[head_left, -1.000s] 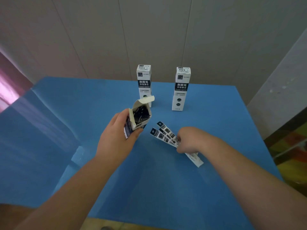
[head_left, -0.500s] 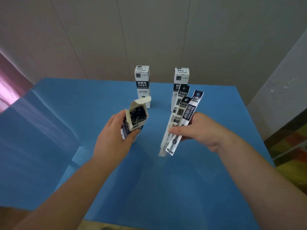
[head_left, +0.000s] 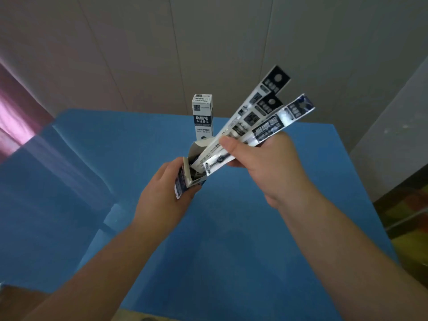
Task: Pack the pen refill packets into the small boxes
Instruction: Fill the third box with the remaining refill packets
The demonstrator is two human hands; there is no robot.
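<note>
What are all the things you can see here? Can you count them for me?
open box: 1, white and dark blue, held over the table, flap up
refill packets: 3, black and white, fanned out, lower ends at the open box's mouth
closed box: 1, white and dark blue, upright at the table's far side
table: 1, blue
left hand: 1, grips the open box
right hand: 1, pinches the packets

My left hand grips a small open box, flap up, tilted over the blue counter, while my right hand pinches three long black-and-white refill packets, fanned upward, their lower ends at the box mouth.
</note>
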